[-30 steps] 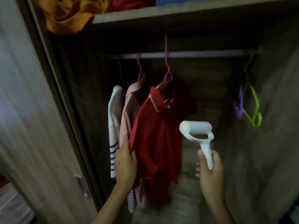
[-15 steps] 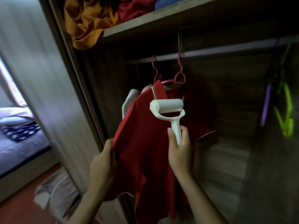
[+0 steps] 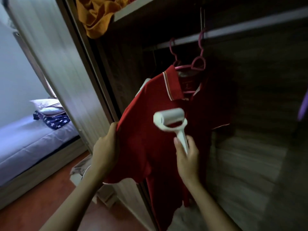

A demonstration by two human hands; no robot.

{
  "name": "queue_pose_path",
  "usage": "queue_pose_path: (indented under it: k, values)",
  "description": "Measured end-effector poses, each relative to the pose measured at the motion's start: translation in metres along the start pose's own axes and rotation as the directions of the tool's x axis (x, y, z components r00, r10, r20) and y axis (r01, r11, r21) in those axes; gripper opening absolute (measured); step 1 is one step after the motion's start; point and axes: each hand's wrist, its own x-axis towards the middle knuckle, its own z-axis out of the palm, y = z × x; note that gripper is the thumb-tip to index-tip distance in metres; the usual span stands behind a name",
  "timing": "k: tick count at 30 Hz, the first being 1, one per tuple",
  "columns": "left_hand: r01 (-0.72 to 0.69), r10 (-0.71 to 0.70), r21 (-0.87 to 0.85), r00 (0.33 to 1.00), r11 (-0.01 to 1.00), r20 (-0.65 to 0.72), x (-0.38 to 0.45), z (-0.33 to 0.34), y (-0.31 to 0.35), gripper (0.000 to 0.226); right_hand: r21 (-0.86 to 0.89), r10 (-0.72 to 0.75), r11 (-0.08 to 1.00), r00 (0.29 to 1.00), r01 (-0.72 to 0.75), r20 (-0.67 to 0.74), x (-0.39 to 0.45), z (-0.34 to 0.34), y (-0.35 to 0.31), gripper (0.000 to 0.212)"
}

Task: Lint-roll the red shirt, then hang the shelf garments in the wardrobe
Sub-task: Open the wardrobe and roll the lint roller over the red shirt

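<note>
So the red shirt sits mid-frame on a pink hanger hooked over the wardrobe rail, which runs along the upper right. The left hand is closed on the shirt's left edge, pulling the fabric out toward the lower left so the front is stretched pretty flat. The right hand is wrapped around the handle of the white lint roller, and the roll looks pressed on the chest just below the collar.

A second pink hanger hangs just left of the first, with a pale garment peeking out behind the shirt's shoulder. Upper middle, an orange garment spills over the shelf edge. The door frame is just beside the left hand, so it's tight there; the wardrobe's right half is dark and open. A bed sits at the left.
</note>
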Motion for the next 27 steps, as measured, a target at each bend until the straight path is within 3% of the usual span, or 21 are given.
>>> queue_pose_path:
  k: [3,6,10,13,17,20,24,27]
  values:
    - [-0.054,0.055,-0.028,0.998,0.998,0.021,-0.001,0.003,0.009,0.053,-0.008,-0.061,0.998,0.998,0.061,-0.014,0.019,0.009,-0.001,0.01]
    - [-0.118,0.117,-0.042,0.993,0.992,-0.008,0.0,0.008,0.012,0.073,-0.209,-0.072,0.975,0.996,0.08,0.046,0.005,0.003,0.051,0.01]
    - [-0.15,0.152,-0.133,0.988,0.98,0.006,0.009,0.013,0.008,0.098,-0.45,0.158,0.891,0.974,-0.069,0.163,-0.046,-0.026,0.147,0.042]
    - [-0.302,0.302,0.061,0.953,0.951,0.017,0.016,0.016,0.004,0.092,-0.535,0.184,0.839,0.977,-0.098,0.109,-0.063,-0.037,0.167,0.05]
    - [-0.477,0.467,0.342,0.876,0.809,0.119,0.027,0.022,-0.009,0.088,-0.415,-0.055,0.909,0.998,0.047,-0.008,-0.033,-0.014,0.115,0.038]
    - [-0.557,0.549,0.443,0.82,0.703,0.16,0.032,0.026,-0.018,0.083,-0.361,-0.099,0.929,0.994,0.079,-0.038,-0.012,0.003,0.093,0.042]
    - [-0.576,0.528,0.485,0.812,0.658,0.247,0.036,0.027,-0.028,0.084,-0.566,0.071,0.824,0.992,0.003,0.109,-0.035,0.001,0.146,0.047]
    - [-0.55,0.476,0.517,0.833,0.656,0.282,0.039,0.029,-0.029,0.084,-0.716,0.323,0.691,0.929,-0.099,0.183,-0.068,-0.02,0.187,0.031]
